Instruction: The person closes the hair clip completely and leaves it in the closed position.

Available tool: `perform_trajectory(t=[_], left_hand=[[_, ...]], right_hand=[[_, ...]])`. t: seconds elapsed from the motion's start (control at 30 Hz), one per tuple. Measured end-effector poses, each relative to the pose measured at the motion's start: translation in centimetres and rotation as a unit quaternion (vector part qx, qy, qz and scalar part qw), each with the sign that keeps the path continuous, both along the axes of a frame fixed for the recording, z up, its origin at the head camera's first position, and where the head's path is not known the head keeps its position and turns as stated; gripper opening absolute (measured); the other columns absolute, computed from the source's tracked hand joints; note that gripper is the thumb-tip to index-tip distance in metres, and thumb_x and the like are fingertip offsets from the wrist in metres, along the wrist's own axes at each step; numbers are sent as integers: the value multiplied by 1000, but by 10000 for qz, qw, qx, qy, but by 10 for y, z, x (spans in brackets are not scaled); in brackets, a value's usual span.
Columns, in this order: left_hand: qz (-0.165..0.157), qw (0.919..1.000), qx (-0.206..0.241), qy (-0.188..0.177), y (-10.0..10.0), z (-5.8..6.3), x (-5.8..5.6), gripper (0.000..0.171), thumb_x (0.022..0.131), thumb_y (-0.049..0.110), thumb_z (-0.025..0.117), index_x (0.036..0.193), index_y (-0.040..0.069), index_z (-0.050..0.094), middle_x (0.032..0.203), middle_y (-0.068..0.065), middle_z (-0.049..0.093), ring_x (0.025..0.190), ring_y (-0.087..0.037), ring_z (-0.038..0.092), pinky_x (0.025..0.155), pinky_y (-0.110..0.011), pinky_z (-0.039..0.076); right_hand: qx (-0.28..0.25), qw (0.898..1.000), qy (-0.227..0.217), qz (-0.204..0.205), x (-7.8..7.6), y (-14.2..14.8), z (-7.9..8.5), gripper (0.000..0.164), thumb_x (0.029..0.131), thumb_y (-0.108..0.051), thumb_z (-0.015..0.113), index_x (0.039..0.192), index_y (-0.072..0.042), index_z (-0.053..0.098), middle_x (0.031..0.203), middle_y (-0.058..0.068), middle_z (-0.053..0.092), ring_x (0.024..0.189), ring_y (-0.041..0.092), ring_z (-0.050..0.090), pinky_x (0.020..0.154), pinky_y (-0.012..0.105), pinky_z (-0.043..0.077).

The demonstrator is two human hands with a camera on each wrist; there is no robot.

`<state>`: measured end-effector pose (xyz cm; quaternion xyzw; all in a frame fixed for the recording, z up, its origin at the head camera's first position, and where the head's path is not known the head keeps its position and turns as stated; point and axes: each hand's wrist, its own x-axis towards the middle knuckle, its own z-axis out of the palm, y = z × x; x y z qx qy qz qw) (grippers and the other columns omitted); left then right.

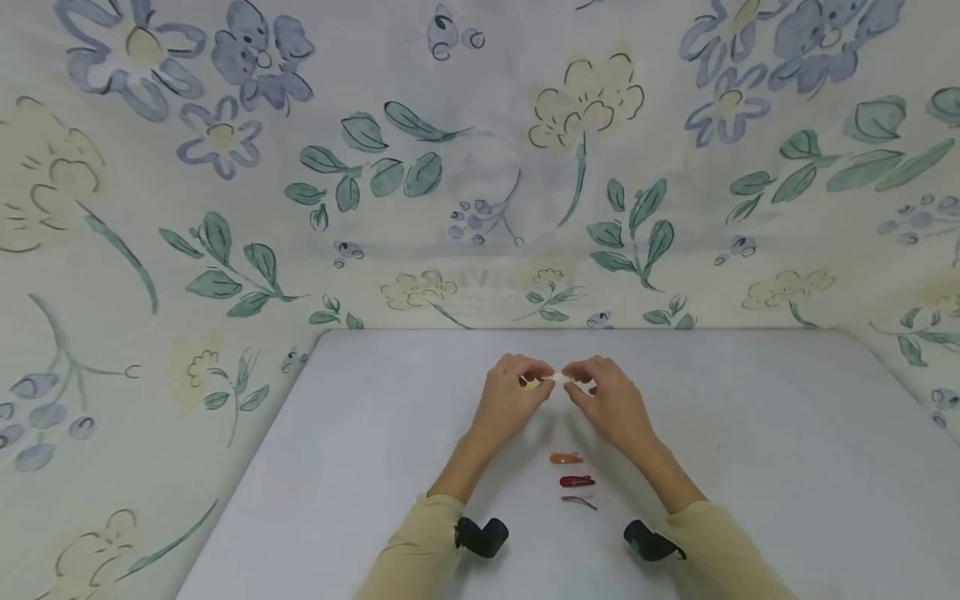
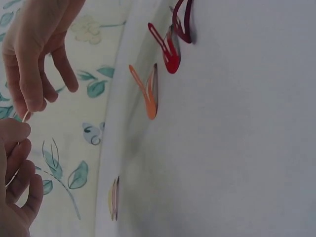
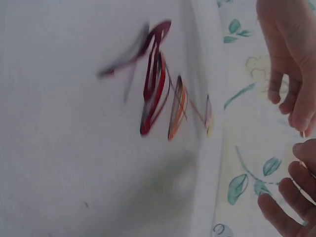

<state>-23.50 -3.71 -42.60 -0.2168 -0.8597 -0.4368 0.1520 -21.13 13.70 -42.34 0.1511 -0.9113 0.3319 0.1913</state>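
In the head view my left hand (image 1: pixel 512 392) and right hand (image 1: pixel 609 400) face each other above the far part of the table. Between them is a thin white hair clip (image 1: pixel 557 378), pinched at either end by thumb and fingers, which hide much of it. A yellow hair clip (image 2: pixel 113 198) lies near the table's far edge, partly behind my left hand in the head view. Closer to me, an orange snap hair clip (image 2: pixel 151 106), a red one (image 2: pixel 172 63) and a dark red one (image 1: pixel 579 501) form a column. The orange and red clips have their arms spread apart.
The white table (image 1: pixel 360 467) ends at a floral cloth backdrop (image 1: pixel 480 275), which also rises on both sides. Black wrist cameras (image 1: pixel 483 537) sit on both sleeved forearms, left and right of the column of clips.
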Motion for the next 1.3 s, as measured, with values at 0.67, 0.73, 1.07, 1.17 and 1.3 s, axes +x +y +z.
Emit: perform_trajectory(t=[0.67, 0.73, 1.07, 1.17, 1.3], left_hand=[[-88, 9817, -1882, -292, 10, 5, -44, 10, 88, 18, 73, 93, 9, 75, 84, 0, 70, 88, -18, 56, 75, -31, 46], [-61, 9766, -2132, -289, 11, 1, -47, 11, 88, 19, 73, 93, 10, 76, 84, 1, 70, 87, -18, 56, 75, -33, 46], [57, 9554, -2890, -606, 15, -13, -53, 10, 88, 23, 74, 92, 15, 77, 86, 4, 69, 89, -17, 55, 78, -36, 44], [78, 9526, -2970, -660, 15, -15, -52, 9, 87, 23, 74, 91, 16, 77, 85, 4, 68, 88, -16, 54, 77, -35, 43], [114, 9484, -3092, -700, 16, -19, -51, 7, 87, 22, 74, 90, 17, 77, 84, 5, 67, 88, -16, 54, 78, -35, 43]], right_hand=[[1188, 9898, -761, -170, -45, 10, -9, 21, 89, -12, 73, 109, -6, 69, 101, 8, 67, 98, 25, 61, 83, 41, 55], [1230, 9875, -968, -195, -48, 9, -12, 21, 90, -12, 72, 109, -5, 69, 101, 8, 67, 98, 25, 61, 84, 42, 54], [1434, 9749, -1685, -261, -51, 5, -24, 21, 92, -11, 69, 112, -6, 69, 103, 8, 66, 99, 24, 61, 86, 42, 53], [1510, 9733, -1707, -257, -51, 4, -26, 21, 91, -11, 69, 111, -7, 70, 102, 8, 67, 98, 24, 62, 86, 41, 53], [1635, 9739, -1566, -155, -50, 4, -29, 19, 89, -9, 71, 108, -6, 71, 99, 7, 68, 96, 23, 63, 84, 40, 53]])
